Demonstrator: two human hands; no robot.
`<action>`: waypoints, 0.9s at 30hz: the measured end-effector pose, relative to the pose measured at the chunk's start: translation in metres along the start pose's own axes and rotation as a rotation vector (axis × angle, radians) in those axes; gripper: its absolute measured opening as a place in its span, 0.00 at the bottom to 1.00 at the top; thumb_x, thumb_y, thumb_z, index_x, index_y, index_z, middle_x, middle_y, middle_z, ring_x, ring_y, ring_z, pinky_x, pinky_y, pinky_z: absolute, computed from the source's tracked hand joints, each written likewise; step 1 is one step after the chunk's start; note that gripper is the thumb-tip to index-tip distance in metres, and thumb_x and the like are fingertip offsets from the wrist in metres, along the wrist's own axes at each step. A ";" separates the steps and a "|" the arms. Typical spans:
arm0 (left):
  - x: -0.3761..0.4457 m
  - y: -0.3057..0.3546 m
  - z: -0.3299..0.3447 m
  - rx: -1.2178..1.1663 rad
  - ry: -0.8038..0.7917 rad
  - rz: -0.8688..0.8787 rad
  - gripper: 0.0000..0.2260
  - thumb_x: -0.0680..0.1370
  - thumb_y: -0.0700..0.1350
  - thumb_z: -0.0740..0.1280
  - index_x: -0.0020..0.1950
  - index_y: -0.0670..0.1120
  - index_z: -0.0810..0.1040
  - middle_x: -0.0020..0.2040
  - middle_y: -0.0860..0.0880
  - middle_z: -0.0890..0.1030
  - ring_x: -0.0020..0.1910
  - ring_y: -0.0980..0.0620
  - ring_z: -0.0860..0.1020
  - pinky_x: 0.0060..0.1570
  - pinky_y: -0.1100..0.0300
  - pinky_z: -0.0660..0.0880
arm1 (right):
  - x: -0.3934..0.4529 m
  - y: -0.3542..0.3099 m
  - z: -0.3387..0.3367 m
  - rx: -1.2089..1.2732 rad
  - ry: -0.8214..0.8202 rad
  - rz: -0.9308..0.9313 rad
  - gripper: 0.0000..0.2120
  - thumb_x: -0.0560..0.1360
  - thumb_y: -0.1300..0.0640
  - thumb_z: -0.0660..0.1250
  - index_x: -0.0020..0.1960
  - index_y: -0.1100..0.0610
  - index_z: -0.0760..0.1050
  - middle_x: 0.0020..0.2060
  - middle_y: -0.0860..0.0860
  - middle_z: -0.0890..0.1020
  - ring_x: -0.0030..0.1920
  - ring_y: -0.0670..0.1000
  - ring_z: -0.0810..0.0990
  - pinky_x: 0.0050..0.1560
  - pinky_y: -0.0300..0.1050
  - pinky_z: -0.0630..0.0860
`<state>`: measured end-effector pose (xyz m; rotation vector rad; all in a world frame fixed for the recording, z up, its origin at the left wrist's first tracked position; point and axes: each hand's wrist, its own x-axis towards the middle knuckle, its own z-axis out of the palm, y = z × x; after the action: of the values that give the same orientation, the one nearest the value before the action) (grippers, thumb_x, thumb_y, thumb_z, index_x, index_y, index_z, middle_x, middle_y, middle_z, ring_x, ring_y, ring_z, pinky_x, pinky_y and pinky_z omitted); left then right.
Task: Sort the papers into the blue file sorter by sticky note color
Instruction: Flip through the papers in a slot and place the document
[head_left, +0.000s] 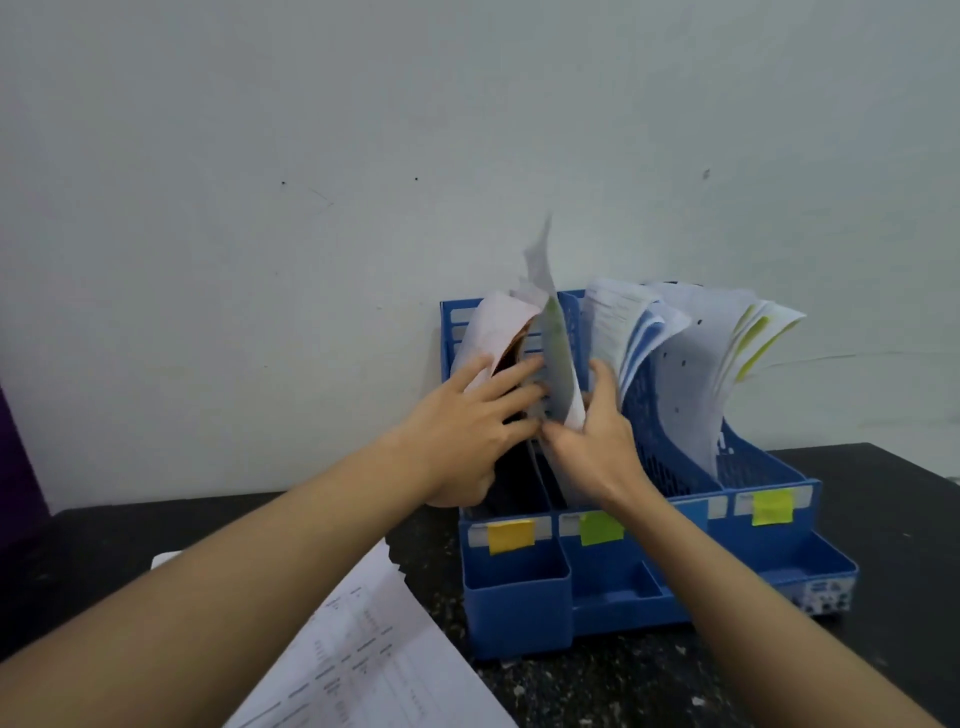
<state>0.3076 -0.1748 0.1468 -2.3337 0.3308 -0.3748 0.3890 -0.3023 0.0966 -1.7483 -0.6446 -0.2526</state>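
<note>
Head view: right hand (592, 441) curls its fingers round the lower edge of an upright white sheet with a green sticky note (558, 358), standing in the green-tabbed second slot of the blue plastic file sorter (519, 597). Left hand (467, 421), fingers spread straight, presses back the curled papers (498, 322) in the first slot. Front tabs: orange (511, 535), green (601, 527), yellow-green (772, 506). Printed sheets (374, 654) lie on the black table (597, 691); their print is too blurred to read

Blue file sorter (519, 613), orange (511, 536), green (601, 528), yellow (772, 506) sticky notes, black speckled table (597, 686)
</note>
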 end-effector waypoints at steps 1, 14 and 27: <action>-0.001 -0.001 0.002 -0.004 -0.007 -0.008 0.29 0.77 0.50 0.59 0.76 0.50 0.52 0.78 0.46 0.45 0.75 0.45 0.36 0.72 0.43 0.39 | -0.001 0.004 -0.002 -0.066 -0.031 0.029 0.38 0.72 0.57 0.67 0.74 0.52 0.48 0.55 0.53 0.76 0.52 0.52 0.76 0.49 0.43 0.71; -0.001 -0.005 0.009 0.020 -0.003 -0.010 0.31 0.78 0.51 0.58 0.77 0.50 0.46 0.78 0.46 0.42 0.75 0.44 0.35 0.72 0.45 0.38 | -0.029 0.005 -0.005 -0.505 0.073 -0.065 0.15 0.73 0.64 0.65 0.59 0.60 0.68 0.51 0.57 0.73 0.44 0.55 0.72 0.42 0.45 0.69; -0.012 -0.007 0.003 -0.026 0.012 -0.019 0.30 0.77 0.50 0.59 0.77 0.50 0.50 0.78 0.47 0.45 0.76 0.47 0.38 0.72 0.46 0.40 | -0.042 0.001 0.010 -0.359 0.187 -0.263 0.09 0.71 0.60 0.68 0.45 0.59 0.68 0.37 0.50 0.71 0.35 0.46 0.69 0.33 0.35 0.64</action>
<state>0.2981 -0.1639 0.1471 -2.3626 0.3210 -0.3968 0.3532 -0.3049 0.0726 -1.9475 -0.7237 -0.7441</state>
